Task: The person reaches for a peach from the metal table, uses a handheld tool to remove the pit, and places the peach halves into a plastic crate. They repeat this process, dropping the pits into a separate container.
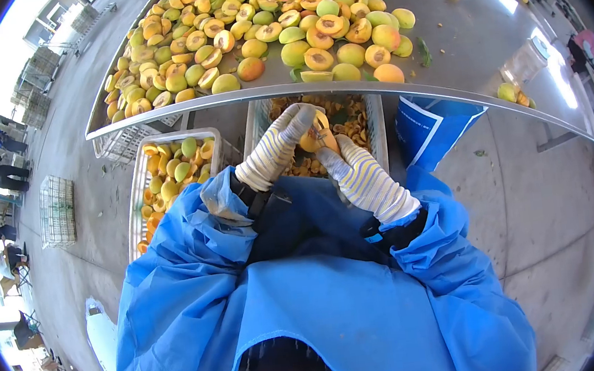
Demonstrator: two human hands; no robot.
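My left hand (275, 148), in a striped knit glove, is closed around a yellow peach half (314, 131) with its cut side showing. My right hand (372, 181), gloved alike, has its fingers pinched against the fruit's lower right side. Something thin shows by those fingertips, too small to name. Both hands are above a crate (378, 130) with brownish-orange pits and scraps in it. Beyond them, a pile of whole and halved peaches (252, 31) covers much of the metal table (434, 48).
To the left stands a white crate (134, 224) of peach halves. A blue bag or bin (436, 127) is under the table's edge at right. A clear container (524, 60) lies on the table's right end. A wire crate (58, 210) is on the floor; several people are farther left.
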